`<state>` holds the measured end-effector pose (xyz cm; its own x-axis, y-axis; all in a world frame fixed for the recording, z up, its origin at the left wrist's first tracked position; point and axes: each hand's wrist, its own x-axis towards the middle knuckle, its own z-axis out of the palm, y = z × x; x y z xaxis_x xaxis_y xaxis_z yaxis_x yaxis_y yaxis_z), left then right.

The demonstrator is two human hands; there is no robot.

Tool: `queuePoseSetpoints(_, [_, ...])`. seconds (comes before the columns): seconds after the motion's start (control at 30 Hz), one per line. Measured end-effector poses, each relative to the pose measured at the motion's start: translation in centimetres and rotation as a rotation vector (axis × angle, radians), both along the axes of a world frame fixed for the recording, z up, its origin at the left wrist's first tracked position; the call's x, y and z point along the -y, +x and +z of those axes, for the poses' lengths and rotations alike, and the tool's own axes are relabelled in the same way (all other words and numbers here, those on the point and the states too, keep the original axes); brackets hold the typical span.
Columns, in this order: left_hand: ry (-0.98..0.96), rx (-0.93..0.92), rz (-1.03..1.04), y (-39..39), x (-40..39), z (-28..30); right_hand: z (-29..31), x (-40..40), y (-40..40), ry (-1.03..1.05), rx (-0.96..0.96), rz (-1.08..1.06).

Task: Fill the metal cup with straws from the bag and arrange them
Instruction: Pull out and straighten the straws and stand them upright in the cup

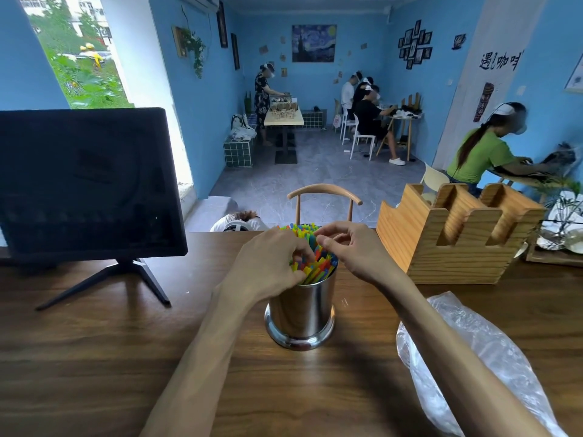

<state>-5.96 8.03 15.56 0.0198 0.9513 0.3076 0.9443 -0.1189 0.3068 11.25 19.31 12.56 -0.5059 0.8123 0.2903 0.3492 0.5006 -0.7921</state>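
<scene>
Straws (318, 263), bright yellow, green, blue and orange, packed upright in a shiny metal cup (301, 313) on a brown wooden desk (94, 357). Tops poking out above the cup's rim, some leaning. Left hand (268, 263) over the left side of the cup, fingers curled down into the straw tops, pinching a few. Right hand (350, 247) over the right side of the cup, thumb and fingertips bent close together just above the straws; cannot tell whether a straw sits between them. Both arms reaching in from below the cup.

Right of the cup and nearer the person, a crinkly clear plastic bag (467, 357) lying flat on the desk, partly under the right arm. Right of the cup and farther back, a pale wooden holder (454, 241) with slots. Left of the cup, a dark screen (88, 181) on a black three-legged stand. Just behind the cup, past the desk's edge, the curved back of a wooden chair (325, 192). Far behind the cup, a blue room with people at small tables.
</scene>
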Motion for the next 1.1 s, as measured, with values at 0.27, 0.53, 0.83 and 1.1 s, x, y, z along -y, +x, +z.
queuePoseSetpoints(0.27, [0.045,0.021,-0.003,0.5,-0.3,-0.9,0.1,0.4,0.1,0.015,0.025,0.004])
queuePoseSetpoints(0.53, [0.115,0.092,0.005,-0.2,-0.2,-1.4,0.7,0.8,0.8,0.116,0.009,0.089])
queuePoseSetpoints(0.83, [0.108,0.140,0.020,-0.6,-0.2,-1.4,1.1,1.9,1.5,0.311,0.367,0.139])
queuePoseSetpoints(1.1, [0.090,0.134,0.020,-0.8,-0.1,-1.5,0.9,2.3,1.5,0.258,0.270,0.177])
